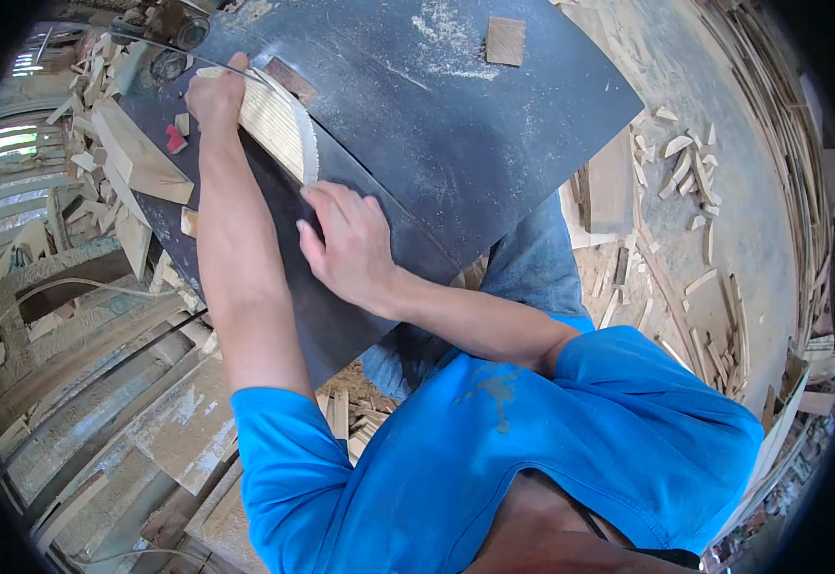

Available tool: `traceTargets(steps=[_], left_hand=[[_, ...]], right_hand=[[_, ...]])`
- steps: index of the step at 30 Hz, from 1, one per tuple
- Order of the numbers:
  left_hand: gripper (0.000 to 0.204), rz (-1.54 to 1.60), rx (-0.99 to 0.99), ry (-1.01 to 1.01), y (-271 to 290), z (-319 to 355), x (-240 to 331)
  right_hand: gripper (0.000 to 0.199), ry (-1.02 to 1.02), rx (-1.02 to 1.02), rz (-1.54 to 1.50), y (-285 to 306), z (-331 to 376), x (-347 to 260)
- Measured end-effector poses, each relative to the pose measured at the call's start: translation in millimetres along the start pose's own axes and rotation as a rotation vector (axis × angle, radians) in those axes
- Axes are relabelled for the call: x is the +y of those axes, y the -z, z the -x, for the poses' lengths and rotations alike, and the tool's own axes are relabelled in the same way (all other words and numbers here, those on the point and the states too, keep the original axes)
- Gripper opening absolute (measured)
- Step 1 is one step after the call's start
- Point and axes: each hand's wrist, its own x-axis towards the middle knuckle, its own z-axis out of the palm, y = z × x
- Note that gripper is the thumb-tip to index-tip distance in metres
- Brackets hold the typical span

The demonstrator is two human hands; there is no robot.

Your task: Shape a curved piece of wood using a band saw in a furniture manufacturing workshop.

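the left hand [215,96] is closed in a grip on the far end of a pale wood piece [274,126], fingers curled over its top edge. the right hand [346,244] lies flat and open just past the near end of that piece, fingertips pressing down on the dark bench [494,143] beside its curved, toothed-looking edge; it holds nothing. the wood piece lies flat on the bench, slanting from the upper left toward the middle, between the two hands.

as a judgement, the step in hand looks like steadying and guiding the wood piece along the bench top, one hand pulling or holding at the far end while the other braces near the cut edge. the next move would call for keeping the piece flat and the fingers well off the edge being worked, with even pressure from both hands.

counted: one wood piece in the hands, two hands at work, one small square wood block [505,41] lying apart near the far rim of the bench, one small red scrap [175,140] just left of the left forearm. sawdust [437,38] is scattered by the square block. offcuts are too many to count: a heap [126,163] at the left of the bench, and more strewn on the floor [714,220] at the right
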Motion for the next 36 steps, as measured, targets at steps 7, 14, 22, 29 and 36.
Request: traceTargets(steps=[7,14,22,29,36], left_hand=[[0.088,-0.041,-0.076,-0.046,-1,-10,-1],[0.087,-0.029,-0.080,-0.056,3,-5,-2],[0.084,-0.049,0.020,-0.064,-1,-3,-4],[0.091,0.032,0.003,-0.035,1,-6,-6],[0.092,-0.024,-0.036,-0.028,-1,-13,-7]], right_hand=[[0.054,0.024,-0.070,0.001,3,12,-7],[0.059,0.040,-0.118,0.007,0,24,-6],[0.069,0.081,-0.231,-0.056,-5,37,-11],[0.073,0.083,-0.224,-0.047,-12,33,-9],[0.075,0.058,-0.216,-0.040,-14,31,-10]])
